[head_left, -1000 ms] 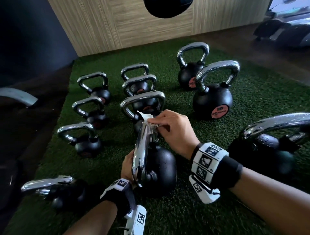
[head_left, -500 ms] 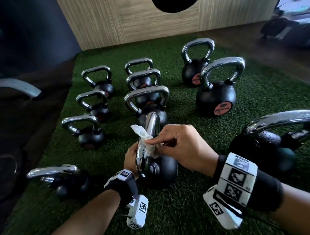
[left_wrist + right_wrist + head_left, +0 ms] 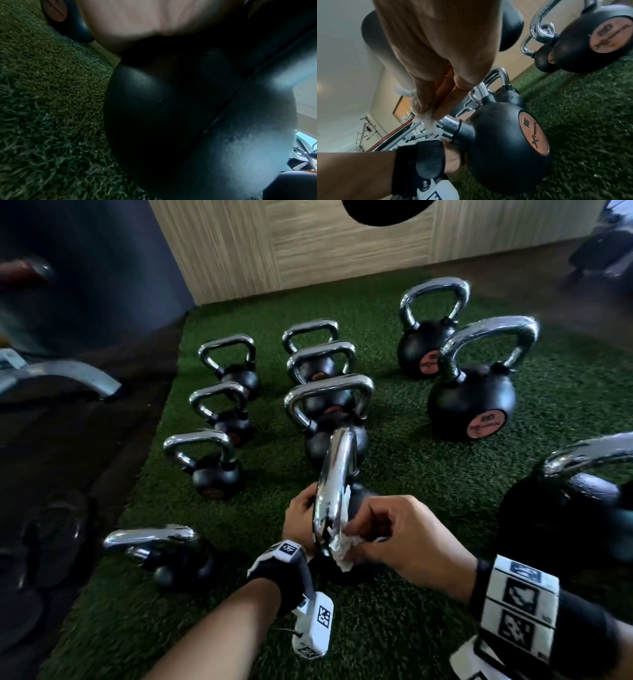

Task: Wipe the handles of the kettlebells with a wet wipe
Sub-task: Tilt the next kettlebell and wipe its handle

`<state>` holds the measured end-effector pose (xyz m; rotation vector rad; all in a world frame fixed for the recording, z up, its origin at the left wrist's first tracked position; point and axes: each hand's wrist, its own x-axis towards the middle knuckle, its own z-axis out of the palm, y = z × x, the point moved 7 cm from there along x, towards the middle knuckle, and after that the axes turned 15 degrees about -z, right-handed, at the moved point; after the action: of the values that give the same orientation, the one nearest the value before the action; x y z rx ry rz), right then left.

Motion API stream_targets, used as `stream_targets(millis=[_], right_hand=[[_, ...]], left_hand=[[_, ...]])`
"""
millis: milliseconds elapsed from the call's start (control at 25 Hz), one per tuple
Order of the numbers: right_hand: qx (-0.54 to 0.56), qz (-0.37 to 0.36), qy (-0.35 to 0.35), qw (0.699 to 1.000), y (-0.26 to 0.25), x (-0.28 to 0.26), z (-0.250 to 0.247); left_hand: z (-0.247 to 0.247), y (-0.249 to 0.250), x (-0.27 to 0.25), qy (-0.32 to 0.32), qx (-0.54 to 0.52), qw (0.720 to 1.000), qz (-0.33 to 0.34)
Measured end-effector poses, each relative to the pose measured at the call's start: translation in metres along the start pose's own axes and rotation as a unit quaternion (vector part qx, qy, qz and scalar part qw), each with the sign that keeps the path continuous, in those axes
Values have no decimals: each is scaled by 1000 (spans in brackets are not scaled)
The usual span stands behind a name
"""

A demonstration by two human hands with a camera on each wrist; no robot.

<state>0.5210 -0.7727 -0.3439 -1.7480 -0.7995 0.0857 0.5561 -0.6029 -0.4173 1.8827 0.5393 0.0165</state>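
The right hand [image 3: 407,537] pinches the wet wipe [image 3: 342,549] against the chrome handle [image 3: 334,491] of the kettlebell [image 3: 503,146] marked 16, low on the near leg, just above where it enters the black ball. A second ago the wipe was at the top of the handle; half a second ago it was midway; now it is at the base. So I judge that this side of the handle is almost finished and the far leg and the inside of the loop remain.

The left hand [image 3: 299,520] rests against the other side of the handle, near its base. Its fingers are hidden behind the chrome, so I cannot tell if this grip is closed or spread.

This kettlebell stands on the green turf [image 3: 445,474]. Another kettlebell [image 3: 329,412] stands just behind it, very near to the handle top. A big kettlebell [image 3: 565,508] is near on the right, and a small one [image 3: 178,559] near on the left. In front of the person the turf is open, so there is room to turn the weight.
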Motion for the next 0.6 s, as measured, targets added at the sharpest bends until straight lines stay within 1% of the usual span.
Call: stream_targets(millis=[80,160,200,240,280,360,400,440,520,560,600], right_hand=[[-46,-2,5,999,5,-2,4],[-59,6,7,998,11,-3,6],[-55,12,4,998,16,-4,6],[-50,13,-1,999,19,-3,5],[-36,19,-5,999,23,-2,5],[25,37,5,999,27,3,0],[43,45,3,998,28,8,-1],[41,47,-11,998,28,13,-1],[-4,55,-84,995,27,23,5],[-35,54,-125,990,26,27,8],[-73,42,-153,985,23,29,9]], left_hand=[[-3,-6,8,24,15,999,-30],[1,-7,9,-9,11,999,-44],[2,-6,10,-9,23,999,-27],[-2,-4,8,6,15,1000,-24],[-2,-8,8,13,-6,999,-36],[-3,-15,13,-1,-14,999,-49],[-4,-13,11,3,1,999,-55],[-3,-13,11,-11,20,999,-48],[1,-10,9,-42,29,997,-49],[0,-11,8,-41,5,997,-70],[-3,-13,12,-33,-11,997,-68]])
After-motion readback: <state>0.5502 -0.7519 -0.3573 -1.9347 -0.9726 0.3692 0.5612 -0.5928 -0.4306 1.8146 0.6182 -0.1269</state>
